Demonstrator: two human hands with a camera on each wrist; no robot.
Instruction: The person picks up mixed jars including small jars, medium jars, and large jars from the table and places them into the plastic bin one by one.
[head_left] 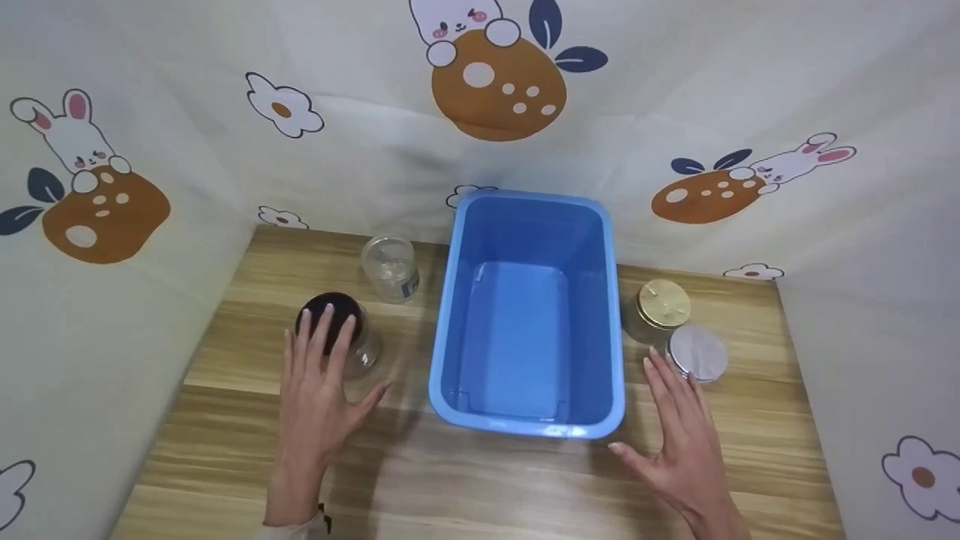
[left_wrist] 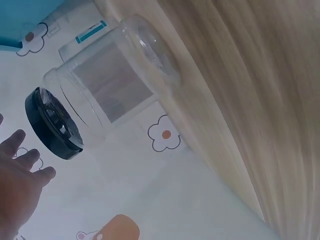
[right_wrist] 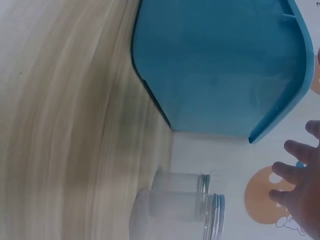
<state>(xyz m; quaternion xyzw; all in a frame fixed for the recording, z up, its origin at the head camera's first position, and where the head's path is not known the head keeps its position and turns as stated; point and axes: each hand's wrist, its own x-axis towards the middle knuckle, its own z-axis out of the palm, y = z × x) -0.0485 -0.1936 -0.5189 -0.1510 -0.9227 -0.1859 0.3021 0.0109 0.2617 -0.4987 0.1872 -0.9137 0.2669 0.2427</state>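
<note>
My left hand [head_left: 315, 405] is held above a clear jar [left_wrist: 107, 82] with a black lid [left_wrist: 52, 122], its fingers spread. In the left wrist view a gap shows between the fingertips [left_wrist: 46, 175] and the lid. My right hand [head_left: 686, 450] hovers with extended fingers near a clear jar with a silver lid [head_left: 699, 352], holding nothing. Beside that jar stands another with a gold lid [head_left: 664, 303]. A clear jar [head_left: 390, 270] with a small blue label stands behind the black-lidded one. Between the hands sits a blue plastic bin [head_left: 613, 360] with nothing inside.
Everything stands on a wood-grain table [head_left: 225, 442]. Pale cloth [head_left: 360, 165] printed with rabbits and flowers rises behind the table and along both sides. The bin's tall wall [right_wrist: 215, 65] separates the left jars from the right ones.
</note>
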